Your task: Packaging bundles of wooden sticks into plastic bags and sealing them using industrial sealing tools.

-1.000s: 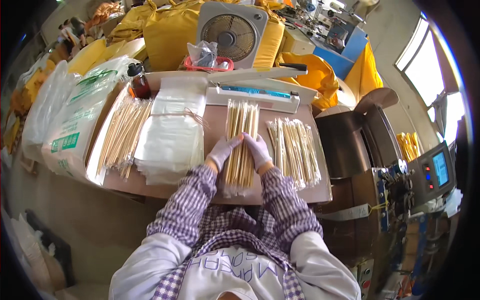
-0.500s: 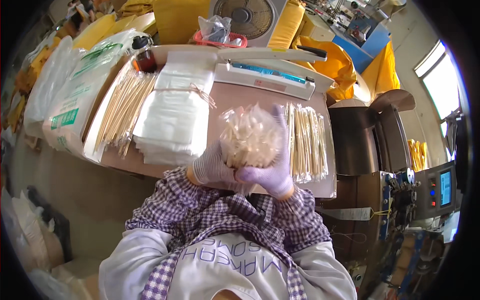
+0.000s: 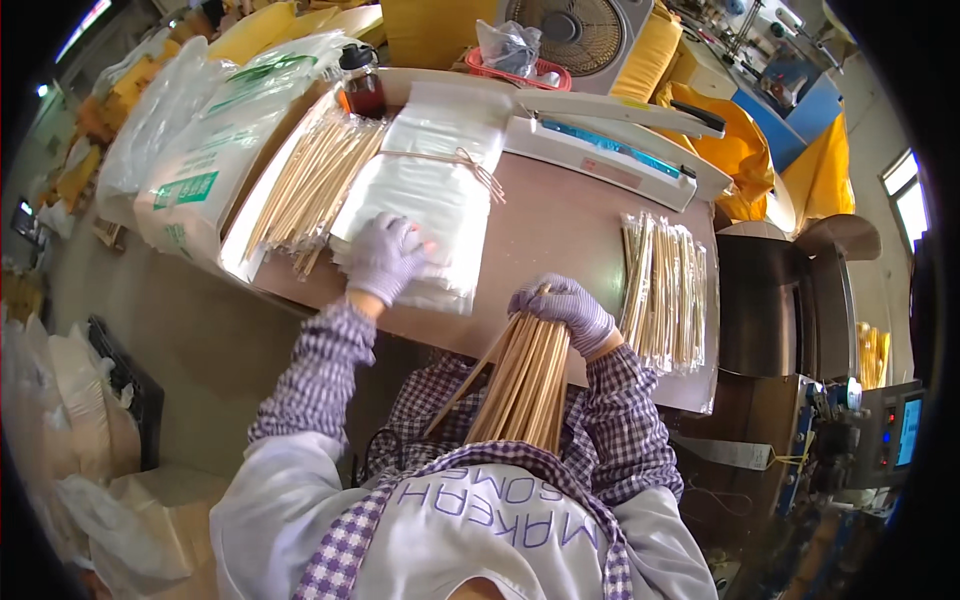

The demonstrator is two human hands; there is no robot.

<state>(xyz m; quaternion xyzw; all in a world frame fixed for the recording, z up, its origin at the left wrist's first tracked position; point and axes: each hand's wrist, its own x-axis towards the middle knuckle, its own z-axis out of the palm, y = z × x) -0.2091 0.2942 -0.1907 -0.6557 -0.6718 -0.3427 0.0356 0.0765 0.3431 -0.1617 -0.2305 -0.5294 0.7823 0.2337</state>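
Observation:
My right hand [image 3: 565, 312], in a striped purple glove with bare fingertips, is closed round the upper end of a bundle of thin wooden sticks [image 3: 525, 385]. The sticks fan down toward my apron, and one slants out to the left. My left hand [image 3: 388, 260], gloved alike, lies on the near part of a stack of clear plastic bags [image 3: 425, 170]. Its fingers are a little bent and apart, with the tips touching the top bag. A tie of thin twine [image 3: 480, 172] crosses the stack.
Film-wrapped sticks lie in a pile [image 3: 665, 295] on the right and another [image 3: 315, 180] on the left. A white bag sealer [image 3: 600, 160] stands at the back, near a dark bottle [image 3: 362, 85] and a red basket [image 3: 510, 72]. A dark metal bin [image 3: 765, 310] adjoins the table's right side.
Both hands held the bundle end-on in the middle. My left hand has let go and moved left onto the bags. The right hand has lowered the bundle toward my lap; the view has shifted.

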